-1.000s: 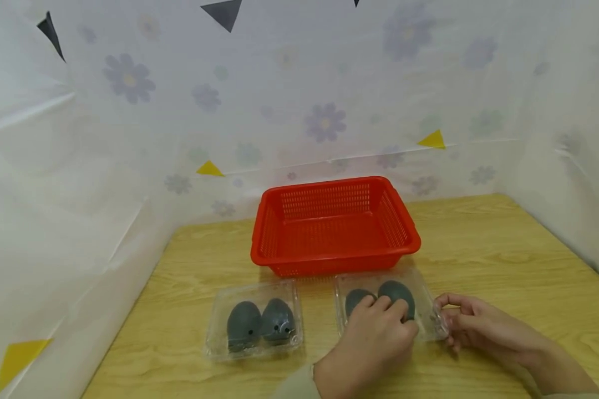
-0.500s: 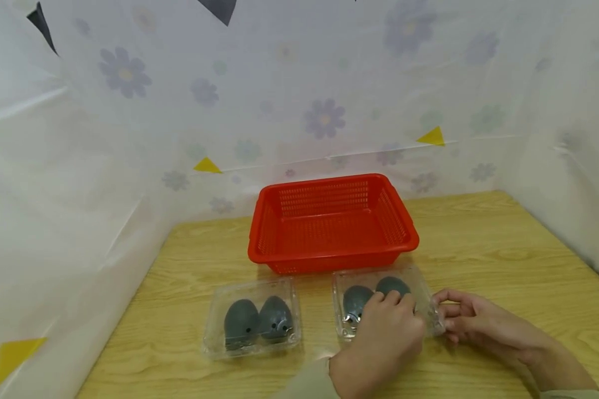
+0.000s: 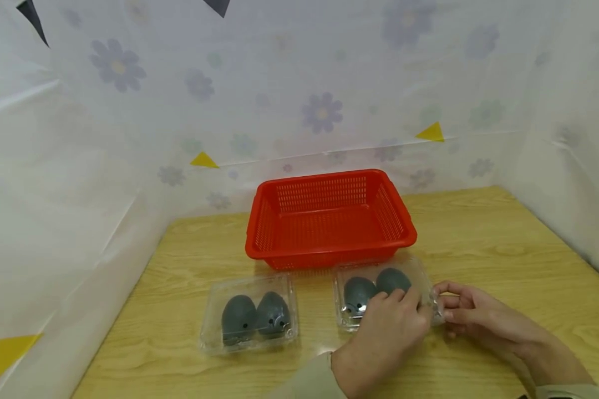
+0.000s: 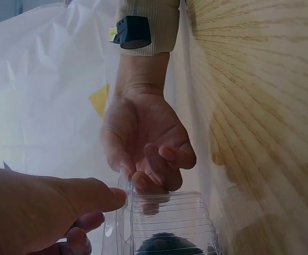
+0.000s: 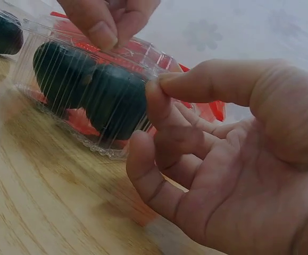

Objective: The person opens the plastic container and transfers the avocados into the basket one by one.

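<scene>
A clear plastic clamshell box (image 3: 421, 272) with two dark green, avocado-like fruits (image 3: 358, 292) sits on the wooden table before the red basket. My left hand (image 3: 391, 331) reaches over its near side; in the right wrist view, the left thumb and forefinger (image 5: 111, 33) pinch the lid's edge. At the box's right corner, my right hand (image 3: 484, 317) pinches the plastic rim between thumb and forefinger, its other fingers loosely curled. The left wrist view shows both hands close together along the rim, with part of one dark fruit (image 4: 167, 245) inside.
To the left lies another clear clamshell box (image 3: 213, 302), also holding two dark green fruits (image 3: 239, 313). Behind both boxes stands a red perforated plastic basket (image 3: 329, 255). White flower-printed sheeting (image 3: 259, 127) encloses the table's back and sides.
My left hand has slid right along the box's near edge toward the right hand, uncovering more of the left fruit. The right hand keeps its place at the corner. The view has tilted slightly.
</scene>
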The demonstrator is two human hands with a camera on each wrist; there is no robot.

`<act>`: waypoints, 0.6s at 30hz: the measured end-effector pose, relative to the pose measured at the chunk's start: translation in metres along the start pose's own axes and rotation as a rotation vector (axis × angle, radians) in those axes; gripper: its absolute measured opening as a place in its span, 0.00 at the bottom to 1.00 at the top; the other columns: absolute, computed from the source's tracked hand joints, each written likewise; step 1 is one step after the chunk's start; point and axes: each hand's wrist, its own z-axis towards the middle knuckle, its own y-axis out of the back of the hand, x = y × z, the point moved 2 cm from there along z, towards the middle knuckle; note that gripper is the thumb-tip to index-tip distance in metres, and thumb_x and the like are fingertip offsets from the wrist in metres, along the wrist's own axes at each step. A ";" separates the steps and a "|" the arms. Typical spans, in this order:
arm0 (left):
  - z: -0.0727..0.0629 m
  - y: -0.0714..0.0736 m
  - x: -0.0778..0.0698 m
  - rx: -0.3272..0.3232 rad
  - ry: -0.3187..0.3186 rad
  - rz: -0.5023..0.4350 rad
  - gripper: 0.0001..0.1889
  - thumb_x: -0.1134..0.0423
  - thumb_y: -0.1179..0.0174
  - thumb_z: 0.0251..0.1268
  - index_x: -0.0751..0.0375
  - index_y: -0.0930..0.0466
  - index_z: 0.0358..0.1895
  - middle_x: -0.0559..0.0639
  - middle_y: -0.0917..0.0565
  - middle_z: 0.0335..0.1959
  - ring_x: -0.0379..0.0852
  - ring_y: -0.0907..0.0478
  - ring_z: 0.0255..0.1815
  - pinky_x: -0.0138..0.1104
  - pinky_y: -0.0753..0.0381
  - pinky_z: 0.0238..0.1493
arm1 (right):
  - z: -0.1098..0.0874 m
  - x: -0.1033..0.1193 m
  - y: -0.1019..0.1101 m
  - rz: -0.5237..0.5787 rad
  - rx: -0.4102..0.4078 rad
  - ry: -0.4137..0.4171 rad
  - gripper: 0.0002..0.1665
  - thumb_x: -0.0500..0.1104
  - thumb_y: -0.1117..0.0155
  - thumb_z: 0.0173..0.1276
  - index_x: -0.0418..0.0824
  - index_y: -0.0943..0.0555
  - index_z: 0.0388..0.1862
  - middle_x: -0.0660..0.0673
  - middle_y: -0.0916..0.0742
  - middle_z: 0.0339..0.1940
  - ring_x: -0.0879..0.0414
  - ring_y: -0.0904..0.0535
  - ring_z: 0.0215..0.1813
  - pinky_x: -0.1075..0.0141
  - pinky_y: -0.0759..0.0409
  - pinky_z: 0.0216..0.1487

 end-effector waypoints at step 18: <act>0.000 -0.004 -0.003 0.032 0.067 0.009 0.09 0.56 0.35 0.62 0.37 0.17 0.24 0.38 0.24 0.22 0.34 0.35 0.12 0.28 0.51 0.13 | 0.005 -0.004 -0.002 -0.105 -0.069 0.003 0.17 0.28 0.62 0.76 0.40 0.37 0.60 0.48 0.15 0.47 0.60 0.22 0.40 0.69 0.21 0.41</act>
